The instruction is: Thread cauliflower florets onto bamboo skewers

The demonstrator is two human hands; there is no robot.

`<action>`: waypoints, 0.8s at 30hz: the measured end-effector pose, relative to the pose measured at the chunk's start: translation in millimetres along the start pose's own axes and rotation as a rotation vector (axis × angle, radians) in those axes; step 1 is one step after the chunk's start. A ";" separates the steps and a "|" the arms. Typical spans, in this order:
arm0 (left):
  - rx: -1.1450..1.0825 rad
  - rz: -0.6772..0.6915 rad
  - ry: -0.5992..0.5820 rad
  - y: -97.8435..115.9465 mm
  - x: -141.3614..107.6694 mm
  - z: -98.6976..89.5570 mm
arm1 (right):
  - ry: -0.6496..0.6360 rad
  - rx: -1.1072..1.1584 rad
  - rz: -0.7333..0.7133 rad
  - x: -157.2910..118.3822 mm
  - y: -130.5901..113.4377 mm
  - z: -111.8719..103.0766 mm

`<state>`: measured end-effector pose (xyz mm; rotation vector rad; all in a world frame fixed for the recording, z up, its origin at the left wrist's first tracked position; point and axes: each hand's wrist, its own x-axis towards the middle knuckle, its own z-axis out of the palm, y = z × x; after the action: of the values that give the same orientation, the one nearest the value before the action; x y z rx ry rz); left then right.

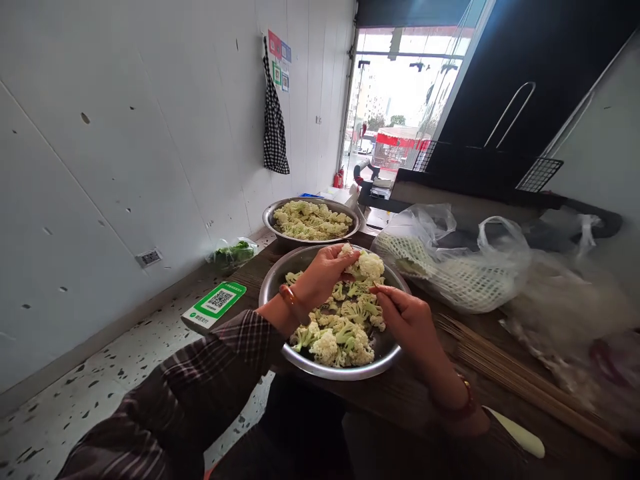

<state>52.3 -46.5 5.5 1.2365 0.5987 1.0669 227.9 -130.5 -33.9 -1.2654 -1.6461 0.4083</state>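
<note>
My left hand [327, 272] is closed on pale cauliflower florets [371, 265], raised over the near metal bowl [273, 280]. Just below and to the right, my right hand [404, 313] pinches what looks like the end of a thin bamboo skewer, mostly hidden by the fingers and florets. Loose cauliflower pieces [343, 340] lie in the bowl beneath both hands. On the table to the right is a bundle of long bamboo skewers [500, 367].
Behind stands a second metal bowl [269, 215] heaped with cauliflower. Plastic bags [480, 267] with white foam netting sit at right. A knife with a pale handle [520, 433] lies near the front right. A QR-code sign [216, 303] rests at the table's left edge, near bagged greens [235, 252].
</note>
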 end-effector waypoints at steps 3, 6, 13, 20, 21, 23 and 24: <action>0.028 0.038 -0.011 13.0 -15.2 10.9 | 0.065 0.032 0.010 -13.1 -12.2 3.5; 0.043 0.066 -0.018 24.1 -33.6 17.4 | 0.125 0.075 0.020 -26.3 -22.7 11.7; 0.070 0.141 -0.018 40.5 -62.8 24.2 | 0.255 0.065 0.012 -45.8 -52.8 26.8; 0.129 0.164 -0.042 38.9 -81.0 21.4 | 0.271 -0.011 0.002 -50.7 -64.1 36.0; 0.139 0.166 -0.033 37.8 -83.5 20.8 | 0.267 -0.018 -0.004 -50.5 -64.0 37.0; 0.143 0.175 0.002 35.7 -87.0 18.9 | 0.240 -0.014 0.002 -49.4 -62.7 38.3; 0.146 0.176 0.011 34.8 -87.5 17.2 | 0.219 0.000 0.015 -48.5 -61.5 38.5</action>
<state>18.9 -133.3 28.3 1.4314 0.5925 1.1935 161.1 -186.5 -30.0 -1.2758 -1.4527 0.2685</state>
